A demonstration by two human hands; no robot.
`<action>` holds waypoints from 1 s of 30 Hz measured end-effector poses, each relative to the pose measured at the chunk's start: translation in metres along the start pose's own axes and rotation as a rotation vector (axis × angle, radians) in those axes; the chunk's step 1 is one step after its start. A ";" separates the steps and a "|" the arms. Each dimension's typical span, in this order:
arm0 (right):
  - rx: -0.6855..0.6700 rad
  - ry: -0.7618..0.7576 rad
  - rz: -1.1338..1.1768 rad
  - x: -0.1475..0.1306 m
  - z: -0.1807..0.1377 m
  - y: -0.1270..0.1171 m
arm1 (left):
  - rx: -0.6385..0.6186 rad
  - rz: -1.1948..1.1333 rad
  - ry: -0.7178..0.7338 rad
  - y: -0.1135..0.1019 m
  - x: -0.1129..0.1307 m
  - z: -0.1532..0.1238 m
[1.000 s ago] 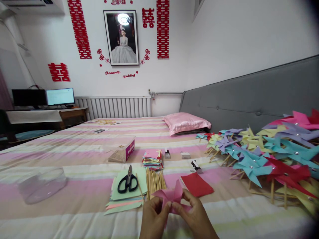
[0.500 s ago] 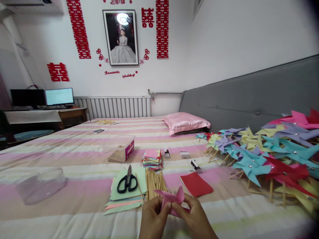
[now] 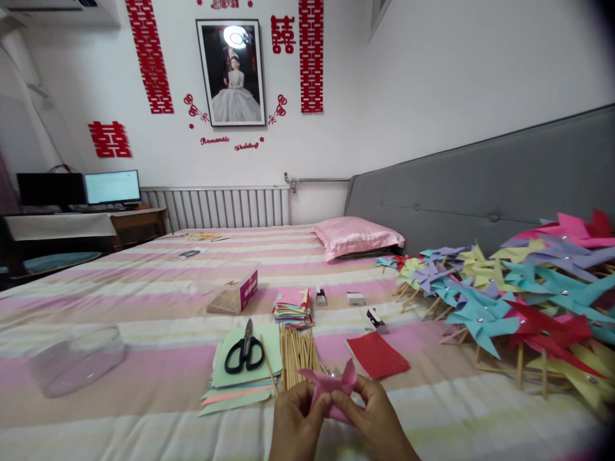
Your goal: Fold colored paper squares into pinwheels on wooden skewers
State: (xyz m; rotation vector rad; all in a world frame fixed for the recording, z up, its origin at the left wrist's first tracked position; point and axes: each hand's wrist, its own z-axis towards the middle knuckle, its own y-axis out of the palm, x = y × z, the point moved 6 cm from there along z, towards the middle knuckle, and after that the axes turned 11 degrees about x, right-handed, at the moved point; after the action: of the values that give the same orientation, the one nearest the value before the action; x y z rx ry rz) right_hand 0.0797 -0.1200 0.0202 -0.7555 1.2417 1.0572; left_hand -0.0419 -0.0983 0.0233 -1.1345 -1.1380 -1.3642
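Note:
Both my hands are closed on one pink paper pinwheel (image 3: 331, 383) low in the middle of the head view. My left hand (image 3: 298, 413) pinches its left side, and my right hand (image 3: 372, 410) grips the right side. The two thumbs meet at the centre of the folded paper, whose corners curl upward; the thumbs hide the very middle. Just beyond my hands lies a bundle of thin wooden sticks (image 3: 295, 352). Left of it, black-handled scissors (image 3: 246, 352) rest on a stack of coloured paper sheets (image 3: 230, 384). Red paper (image 3: 377, 354) lies to the right.
Finished pinwheels (image 3: 485, 314) are heaped at the right by the grey headboard (image 3: 504, 173). Farther back are a stack of small paper squares (image 3: 292, 307), small boxes (image 3: 355, 298), a clear box (image 3: 235, 294) and a pink pillow (image 3: 358, 237). A clear plastic container (image 3: 77, 362) stands left.
My thumbs press a little closer together at the middle of the pink pinwheel. The view has shifted very slightly; the other things lie as before.

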 end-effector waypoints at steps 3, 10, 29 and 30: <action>0.029 -0.014 -0.009 0.002 0.001 -0.003 | -0.004 -0.008 0.002 0.002 0.001 0.000; 0.045 0.012 0.031 0.005 0.003 -0.005 | -0.083 -0.043 -0.048 0.009 0.000 0.001; 0.008 0.003 0.015 0.005 0.012 -0.015 | -0.046 0.166 -0.075 -0.015 -0.009 0.017; 0.022 0.039 0.076 0.008 0.015 -0.018 | 0.010 0.221 -0.056 -0.025 -0.007 0.022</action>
State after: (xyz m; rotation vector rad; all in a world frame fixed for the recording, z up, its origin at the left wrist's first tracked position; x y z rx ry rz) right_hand 0.1015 -0.1115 0.0137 -0.7202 1.3215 1.0932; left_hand -0.0648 -0.0739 0.0174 -1.2588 -1.0245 -1.1611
